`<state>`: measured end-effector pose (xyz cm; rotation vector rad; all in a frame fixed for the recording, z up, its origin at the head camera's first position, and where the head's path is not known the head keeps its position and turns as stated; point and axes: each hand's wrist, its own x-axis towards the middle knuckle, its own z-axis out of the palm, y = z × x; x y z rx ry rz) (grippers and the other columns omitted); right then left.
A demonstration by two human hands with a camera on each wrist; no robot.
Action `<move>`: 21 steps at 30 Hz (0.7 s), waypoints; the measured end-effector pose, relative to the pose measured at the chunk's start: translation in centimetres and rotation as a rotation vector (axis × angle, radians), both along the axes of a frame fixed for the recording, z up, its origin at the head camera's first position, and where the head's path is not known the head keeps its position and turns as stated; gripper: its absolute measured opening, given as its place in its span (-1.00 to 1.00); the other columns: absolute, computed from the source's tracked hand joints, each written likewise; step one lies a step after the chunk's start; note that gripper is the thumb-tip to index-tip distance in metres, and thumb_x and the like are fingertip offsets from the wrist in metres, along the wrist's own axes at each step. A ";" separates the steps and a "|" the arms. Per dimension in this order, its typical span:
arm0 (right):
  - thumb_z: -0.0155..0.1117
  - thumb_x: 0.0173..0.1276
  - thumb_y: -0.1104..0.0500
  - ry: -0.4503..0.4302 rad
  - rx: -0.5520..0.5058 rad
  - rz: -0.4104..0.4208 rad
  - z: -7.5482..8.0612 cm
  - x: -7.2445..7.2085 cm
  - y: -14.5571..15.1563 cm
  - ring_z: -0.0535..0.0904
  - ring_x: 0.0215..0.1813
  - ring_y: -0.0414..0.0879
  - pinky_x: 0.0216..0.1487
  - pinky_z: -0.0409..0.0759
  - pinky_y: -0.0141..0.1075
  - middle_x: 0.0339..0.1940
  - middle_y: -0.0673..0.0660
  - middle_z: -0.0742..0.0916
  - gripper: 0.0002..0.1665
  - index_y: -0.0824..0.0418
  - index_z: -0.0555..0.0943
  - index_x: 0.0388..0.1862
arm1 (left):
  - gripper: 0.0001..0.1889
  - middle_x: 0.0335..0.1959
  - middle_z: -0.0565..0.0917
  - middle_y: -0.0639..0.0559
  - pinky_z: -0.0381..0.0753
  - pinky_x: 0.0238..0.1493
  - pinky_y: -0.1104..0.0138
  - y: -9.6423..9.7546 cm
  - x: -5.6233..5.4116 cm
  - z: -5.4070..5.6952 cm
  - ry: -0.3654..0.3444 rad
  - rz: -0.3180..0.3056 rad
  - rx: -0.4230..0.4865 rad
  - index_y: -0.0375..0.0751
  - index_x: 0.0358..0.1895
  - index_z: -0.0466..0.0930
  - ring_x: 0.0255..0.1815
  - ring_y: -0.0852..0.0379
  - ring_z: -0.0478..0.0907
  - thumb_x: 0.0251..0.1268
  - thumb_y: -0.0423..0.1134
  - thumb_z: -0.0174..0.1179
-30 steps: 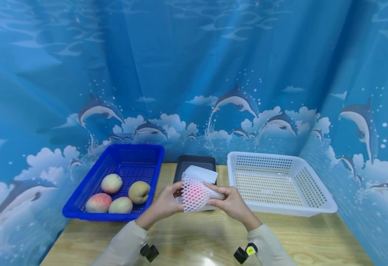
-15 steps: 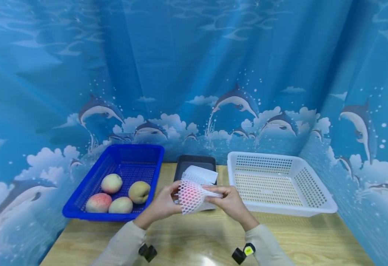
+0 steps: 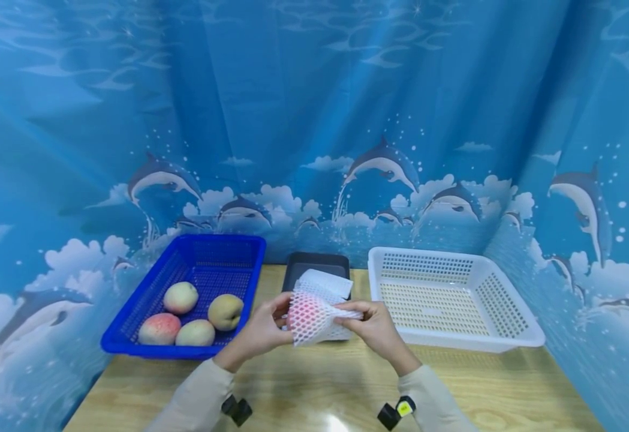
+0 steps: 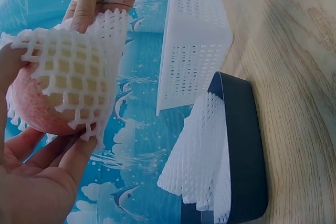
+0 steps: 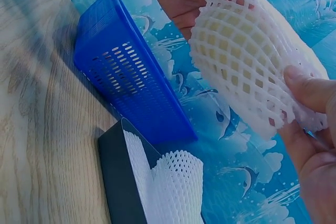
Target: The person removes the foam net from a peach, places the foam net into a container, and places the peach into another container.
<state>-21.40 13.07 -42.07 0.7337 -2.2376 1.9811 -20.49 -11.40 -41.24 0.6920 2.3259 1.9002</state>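
A pink and yellow peach [image 4: 39, 100] sits mostly inside a white foam net sleeve [image 5: 247, 61], its reddish end showing at the left opening. My left hand [image 3: 262, 327] holds the peach at that end, thumb and fingers curled round it and the net's edge. The gathered right end of the sleeve is pinched between thumb and fingers of my right hand [image 3: 376, 330]. Both hands are raised in front of a dark grey tray [image 3: 316, 259], which holds more white foam nets [image 4: 197, 153].
On the left stands a blue basket [image 3: 181, 355] with several peaches [image 3: 180, 298] in it. A white basket [image 3: 457, 341] is on the right. All rest on a wooden table [image 3: 314, 384], with a blue dolphin-print curtain [image 3: 292, 120] behind.
Both hands have shifted very slightly left with the peach and the net. The right hand's pinch has drawn in to the net's gathered end, and more pink peach shows at the left.
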 end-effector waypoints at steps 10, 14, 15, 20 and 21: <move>0.42 0.14 0.34 0.006 0.026 -0.019 -0.5 -0.1 0.5 0.67 -0.33 -0.24 -0.45 0.61 -0.46 -0.25 0.03 0.79 -0.74 0.43 0.69 -0.18 | -0.31 0.11 0.53 -0.24 0.61 0.08 0.32 -0.8 0.0 -0.4 -0.019 0.022 -0.020 -0.36 0.28 0.35 0.09 -0.07 0.52 -0.03 -0.50 0.34; 0.43 0.14 0.33 0.005 0.031 -0.029 -0.6 -0.1 0.6 0.67 -0.33 -0.25 -0.46 0.60 -0.47 -0.24 0.05 0.79 -0.74 0.42 0.70 -0.18 | -0.30 0.14 0.52 -0.23 0.61 0.08 0.35 -1.0 0.0 -0.4 -0.030 0.036 -0.025 -0.33 0.30 0.35 0.12 -0.09 0.51 0.00 -0.44 0.37; 0.43 0.14 0.32 0.005 0.032 -0.032 -0.7 -0.1 0.6 0.67 -0.33 -0.25 -0.45 0.61 -0.46 -0.23 0.06 0.79 -0.74 0.42 0.70 -0.18 | -0.30 0.14 0.51 -0.23 0.61 0.08 0.35 -1.0 0.0 -0.4 -0.032 0.036 -0.023 -0.32 0.30 0.35 0.12 -0.10 0.50 0.01 -0.43 0.38; 0.43 0.14 0.30 0.002 0.035 -0.057 -0.8 -0.2 1.0 0.68 -0.30 -0.25 -0.44 0.61 -0.47 -0.22 0.11 0.78 -0.73 0.39 0.70 -0.17 | -0.30 0.18 0.49 -0.25 0.61 0.09 0.33 -1.3 0.1 -0.3 -0.037 0.038 0.006 -0.28 0.29 0.37 0.17 -0.14 0.49 0.02 -0.32 0.44; 0.43 0.15 0.29 -0.001 0.036 -0.063 -0.8 -0.3 1.0 0.68 -0.30 -0.24 -0.43 0.60 -0.47 -0.22 0.11 0.78 -0.73 0.39 0.70 -0.17 | -0.30 0.19 0.50 -0.24 0.60 0.09 0.33 -1.4 0.1 -0.2 -0.040 0.043 0.005 -0.26 0.29 0.38 0.17 -0.13 0.49 0.02 -0.29 0.45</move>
